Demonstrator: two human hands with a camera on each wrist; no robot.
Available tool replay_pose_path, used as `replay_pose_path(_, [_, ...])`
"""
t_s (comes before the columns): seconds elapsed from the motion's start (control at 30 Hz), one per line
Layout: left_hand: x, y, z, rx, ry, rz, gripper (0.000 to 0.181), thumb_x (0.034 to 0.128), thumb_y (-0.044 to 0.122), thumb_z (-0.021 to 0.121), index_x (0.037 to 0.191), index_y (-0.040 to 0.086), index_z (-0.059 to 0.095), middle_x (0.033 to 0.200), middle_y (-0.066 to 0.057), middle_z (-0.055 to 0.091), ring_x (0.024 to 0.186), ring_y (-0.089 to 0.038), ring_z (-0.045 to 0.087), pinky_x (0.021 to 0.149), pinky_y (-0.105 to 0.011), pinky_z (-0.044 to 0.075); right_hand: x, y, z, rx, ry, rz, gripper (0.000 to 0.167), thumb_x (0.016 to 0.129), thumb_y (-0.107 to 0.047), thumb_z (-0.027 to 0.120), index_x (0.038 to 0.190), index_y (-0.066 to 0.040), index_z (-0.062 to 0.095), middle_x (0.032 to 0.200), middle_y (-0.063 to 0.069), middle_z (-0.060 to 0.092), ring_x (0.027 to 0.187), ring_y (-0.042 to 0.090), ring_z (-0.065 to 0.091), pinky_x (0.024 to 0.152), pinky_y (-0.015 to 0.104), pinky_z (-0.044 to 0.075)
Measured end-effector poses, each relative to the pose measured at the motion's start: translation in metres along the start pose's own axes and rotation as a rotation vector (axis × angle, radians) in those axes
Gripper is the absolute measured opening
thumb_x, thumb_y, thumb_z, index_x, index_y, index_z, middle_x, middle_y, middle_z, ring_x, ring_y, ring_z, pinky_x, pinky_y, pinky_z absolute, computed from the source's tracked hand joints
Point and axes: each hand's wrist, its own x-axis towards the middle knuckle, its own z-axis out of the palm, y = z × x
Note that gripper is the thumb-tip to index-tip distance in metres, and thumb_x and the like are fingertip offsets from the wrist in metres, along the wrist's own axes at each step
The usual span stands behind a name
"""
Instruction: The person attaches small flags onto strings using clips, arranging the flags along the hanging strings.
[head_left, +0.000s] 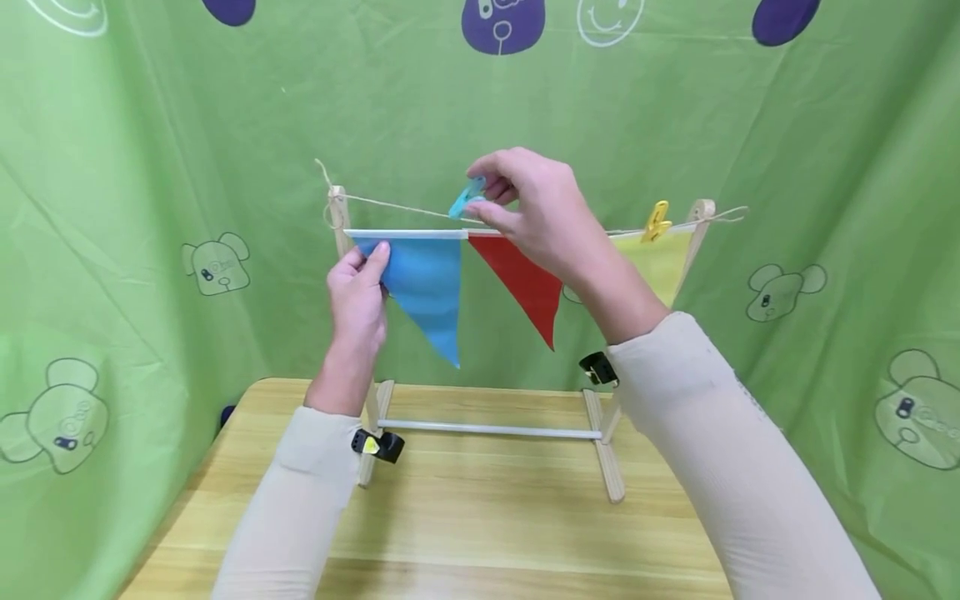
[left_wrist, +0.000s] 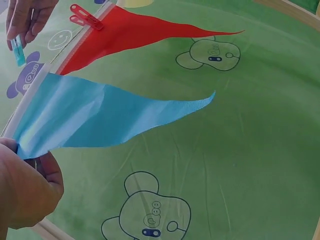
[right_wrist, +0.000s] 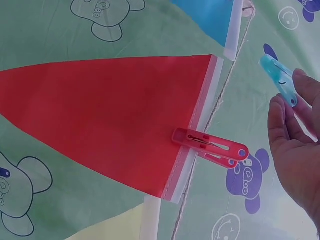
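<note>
My left hand (head_left: 360, 292) pinches the upper left corner of a blue triangular flag (head_left: 427, 275), thumb in front. The flag's white top band lies just below a twine line (head_left: 397, 205). Between thumb and fingers, my right hand (head_left: 528, 200) holds a light blue clothespin (head_left: 468, 198) above the blue flag's right end. Beside it hangs a red flag (head_left: 525, 279), fixed to the twine by a red clothespin (right_wrist: 210, 145) that the right hand hides in the head view. At the right, a yellow clothespin (head_left: 656, 222) grips a pale yellow flag (head_left: 660, 258).
The twine is tied between two wooden posts, the left post (head_left: 339, 218) and the right post (head_left: 697, 229). A white crossbar (head_left: 495, 429) joins their feet on the wooden table (head_left: 525, 533). A green printed cloth (head_left: 247, 125) surrounds the table.
</note>
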Motion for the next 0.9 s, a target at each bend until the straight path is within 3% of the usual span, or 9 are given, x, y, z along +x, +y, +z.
replay_pose_path(0.17, [0.003, 0.005, 0.003, -0.020, -0.014, 0.012, 0.005, 0.1014, 0.004, 0.062, 0.106, 0.004, 0.066, 0.107, -0.007, 0.067, 0.100, -0.018, 0.067, 0.102, -0.037, 0.055, 0.006, -0.002, -0.001, 0.028, -0.027, 0.035, 0.038, 0.094, -0.015, 0.077, 0.129, -0.001, 0.066, 0.112, 0.009, 0.069, 0.097, 0.018, 0.066, 0.094, 0.028, 0.056])
replay_pose_path(0.4, [0.005, 0.008, 0.006, -0.072, -0.031, -0.013, 0.006, 0.1029, 0.003, 0.059, 0.107, 0.004, 0.064, 0.111, -0.008, 0.064, 0.106, -0.020, 0.065, 0.106, -0.039, 0.053, 0.014, -0.003, 0.003, 0.088, -0.060, 0.102, 0.038, 0.095, -0.014, 0.075, 0.128, 0.000, 0.062, 0.111, 0.009, 0.069, 0.099, 0.017, 0.064, 0.095, 0.025, 0.056])
replay_pose_path(0.7, [0.009, 0.008, 0.011, -0.061, -0.023, 0.036, 0.008, 0.0994, 0.000, 0.064, 0.101, 0.006, 0.070, 0.107, -0.006, 0.069, 0.100, -0.017, 0.067, 0.103, -0.036, 0.055, 0.029, -0.006, 0.008, 0.077, -0.069, 0.074, 0.034, 0.093, -0.015, 0.078, 0.121, 0.000, 0.066, 0.106, 0.009, 0.070, 0.095, 0.017, 0.064, 0.091, 0.025, 0.056])
replay_pose_path(0.9, [0.009, 0.009, 0.014, -0.069, -0.021, 0.047, 0.009, 0.0991, -0.001, 0.064, 0.102, 0.005, 0.070, 0.112, -0.007, 0.067, 0.107, -0.019, 0.065, 0.107, -0.038, 0.054, 0.039, -0.008, 0.013, 0.043, -0.103, 0.073, 0.033, 0.093, -0.017, 0.078, 0.119, 0.000, 0.067, 0.107, 0.009, 0.071, 0.096, 0.017, 0.065, 0.092, 0.026, 0.056])
